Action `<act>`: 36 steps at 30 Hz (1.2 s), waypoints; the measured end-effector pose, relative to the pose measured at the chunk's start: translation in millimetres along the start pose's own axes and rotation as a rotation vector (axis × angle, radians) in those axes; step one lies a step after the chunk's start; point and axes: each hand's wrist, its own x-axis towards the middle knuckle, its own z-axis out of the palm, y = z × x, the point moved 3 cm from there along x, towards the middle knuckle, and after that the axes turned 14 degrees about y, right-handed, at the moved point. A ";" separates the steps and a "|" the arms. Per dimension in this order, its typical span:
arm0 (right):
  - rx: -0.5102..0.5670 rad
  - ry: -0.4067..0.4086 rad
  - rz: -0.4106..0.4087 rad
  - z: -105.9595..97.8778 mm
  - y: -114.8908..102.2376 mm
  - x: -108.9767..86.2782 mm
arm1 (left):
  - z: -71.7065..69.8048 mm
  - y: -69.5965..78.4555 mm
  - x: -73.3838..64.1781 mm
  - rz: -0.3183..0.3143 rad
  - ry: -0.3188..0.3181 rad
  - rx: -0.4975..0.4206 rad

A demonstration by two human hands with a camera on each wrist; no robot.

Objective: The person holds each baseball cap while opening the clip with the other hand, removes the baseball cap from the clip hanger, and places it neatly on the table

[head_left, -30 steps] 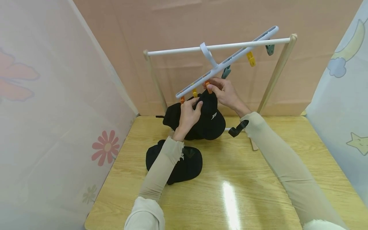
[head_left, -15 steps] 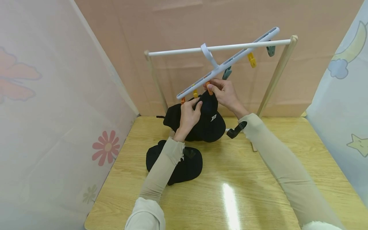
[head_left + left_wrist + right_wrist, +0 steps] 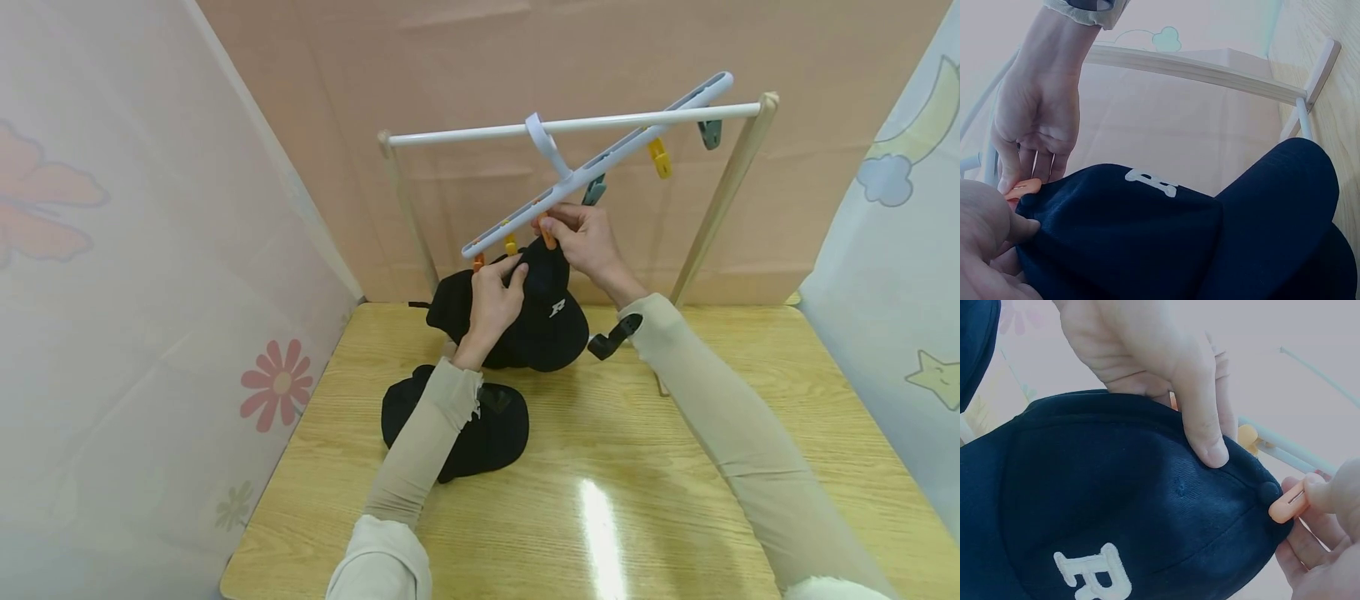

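My left hand [image 3: 495,304] pinches the crown of a black baseball cap [image 3: 551,333] with a white letter on its front; the thumb lies on the cloth in the right wrist view. At the crown's top button, my right hand [image 3: 592,246] pinches an orange clip [image 3: 1288,503], whose end overlaps the cap's edge. Whether its jaws bite the cloth is not plain. This clip hangs from a pale slanted hanger [image 3: 615,152]. Behind the left hand shows more black cap [image 3: 447,300], below another orange clip [image 3: 478,262] and a yellow clip [image 3: 511,244].
The hanger hooks over the white bar [image 3: 465,135] of a wooden-legged rack. Green clips [image 3: 595,190] and a yellow clip [image 3: 660,158] hang on its right half. Another black cap [image 3: 495,429] lies on the wooden table [image 3: 675,483] under the left forearm. Printed cloth walls stand around.
Both hands keep their holds on the cap and the orange clip. The right wrist has shifted slightly left, and the clip looks a little more tilted.
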 end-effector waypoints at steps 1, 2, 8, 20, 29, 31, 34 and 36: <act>-0.004 0.000 0.001 -0.2 0.1 0.1 | 0.2 -0.1 -0.3 -0.003 0.001 0.000; -0.007 0.000 0.003 -0.5 0.3 0.1 | 0.6 -0.2 -0.6 -0.005 0.002 0.004; -0.035 -0.004 0.029 -5.5 2.3 -0.9 | 3.3 0.9 -3.9 -0.015 -0.023 0.004; -0.053 -0.035 0.034 -5.7 1.1 -1.1 | 3.0 -0.5 -9.4 -0.015 -0.036 0.014; -0.055 -0.042 0.052 -4.9 1.2 1.4 | 3.7 -3.2 -9.3 0.008 -0.039 0.017; -0.058 -0.042 0.052 -5.3 1.8 0.8 | 4.2 -3.9 -11.2 0.004 -0.044 0.018; -0.050 -0.043 0.051 -6.2 3.7 -1.1 | 6.3 -5.7 -15.6 -0.010 -0.059 0.020; -0.050 -0.039 0.055 -7.6 5.8 -2.7 | 8.5 -7.1 -19.2 -0.021 -0.074 0.021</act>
